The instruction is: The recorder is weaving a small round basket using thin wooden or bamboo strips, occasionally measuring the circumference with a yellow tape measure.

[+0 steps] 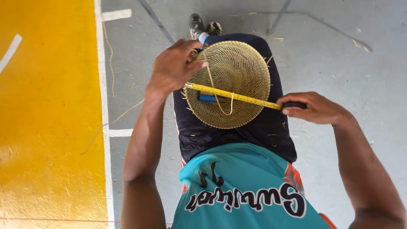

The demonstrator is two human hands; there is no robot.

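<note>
A round woven basket (237,72) of thin straw-coloured strands rests on my lap, its open mouth facing up. A yellow measuring tape (237,97) is stretched across its rim from left to right. My left hand (176,65) pinches the tape's free end at the basket's left rim. My right hand (316,108) grips the tape's dark case just right of the basket. A blue object (207,98) lies inside the basket under the tape, and a loose strand curls across the weave.
I sit over a grey concrete floor (360,63) with white painted lines (116,15) and a wide yellow painted area (46,118) on the left. Loose straw strands lie on the floor. A shoe (197,24) shows beyond my knee.
</note>
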